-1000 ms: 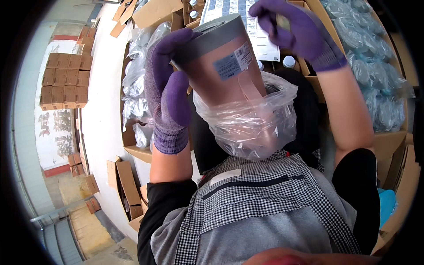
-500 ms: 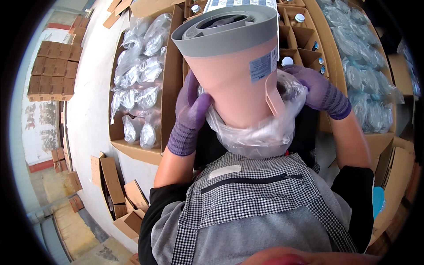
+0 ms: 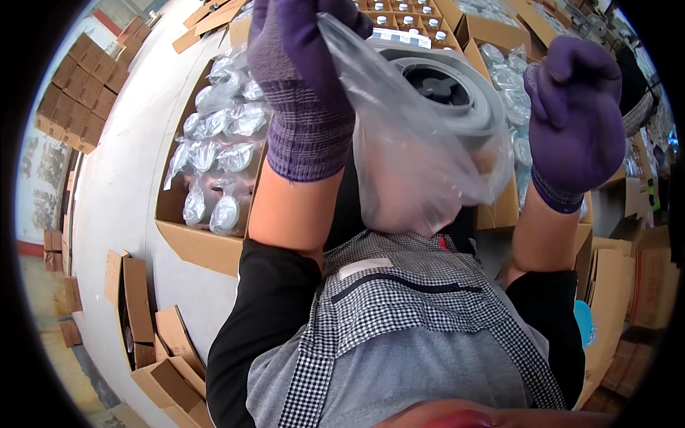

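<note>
- Left hand (image 3: 303,82) is up high near the top edge, fingers bent in around the edge of a clear bag (image 3: 374,89) — tips partly cut off, but the plastic runs taut right up to them.
- Right hand (image 3: 576,121) is up too, well apart from the bag, palm side showing and fingers loosely curled. Nothing visible in it; can't tell how tightly it's closed.
- The tub (image 3: 474,89), pink with a grey top, is between the two hands, just above the lap, tilted. Its pink part sits inside the bag, and a fold of plastic slants down from the left hand across its front. Part of the grey top shows bare, with a dark round middle.
- White printed sheet (image 3: 410,37) just behind the tub — mostly hidden.
- Beyond that, rows of bottles (image 3: 407,20) with white caps in cardboard dividers.
- Left box (image 3: 200,246) near the left forearm, packed with bagged stuff in rows.
- Right box (image 3: 499,207) beside the tub, also full of clear-wrapped things.
- Checked apron (image 3: 407,307) over a grey top with black sleeves.
- Loose cardboard (image 3: 139,299) on the pale floor (image 3: 121,207) at lower left, with stacked cartons (image 3: 78,93) farther off.
- Something blue (image 3: 584,321) by the right sleeve, too cut off to identify.
</note>
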